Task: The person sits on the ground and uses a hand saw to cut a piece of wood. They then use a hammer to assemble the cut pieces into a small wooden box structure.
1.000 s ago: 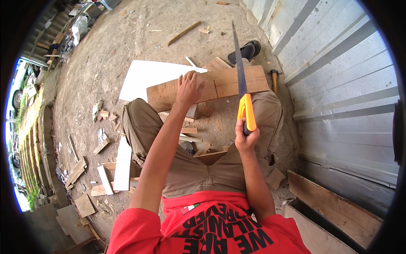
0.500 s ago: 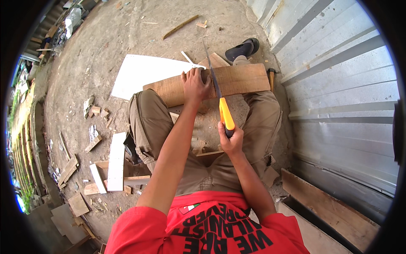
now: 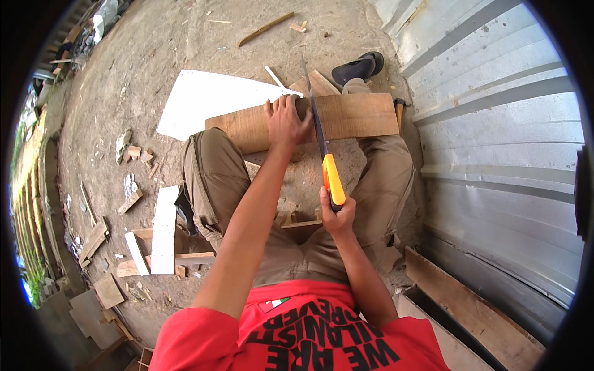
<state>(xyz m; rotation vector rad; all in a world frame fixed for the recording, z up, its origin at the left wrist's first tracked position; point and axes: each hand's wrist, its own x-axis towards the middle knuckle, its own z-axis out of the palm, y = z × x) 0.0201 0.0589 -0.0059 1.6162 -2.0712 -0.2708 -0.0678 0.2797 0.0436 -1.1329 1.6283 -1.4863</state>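
A brown wooden plank (image 3: 362, 116) lies crosswise over my two knees. My left hand (image 3: 288, 122) presses on its middle, with the fingers curled toward the far edge and the thumb close to the saw. In my right hand (image 3: 338, 214) is the yellow and black handle of a handsaw (image 3: 332, 176). The saw's dark blade crosses the plank just right of my left hand, and its tip reaches past the far edge. How deep the blade sits in the wood I cannot tell.
Beyond the plank lie a white board (image 3: 201, 105) and a wooden offcut (image 3: 315, 85). A hammer (image 3: 400, 114) is by the plank's right end. Corrugated metal sheeting (image 3: 495, 142) rises at the right. White strips (image 3: 164, 229) and scrap wood lie at the left; long boards (image 3: 473, 303) rest at the lower right.
My right hand has drawn the handsaw a little toward me along the same line. My left hand keeps its place on the plank. The whole view has shifted slightly.
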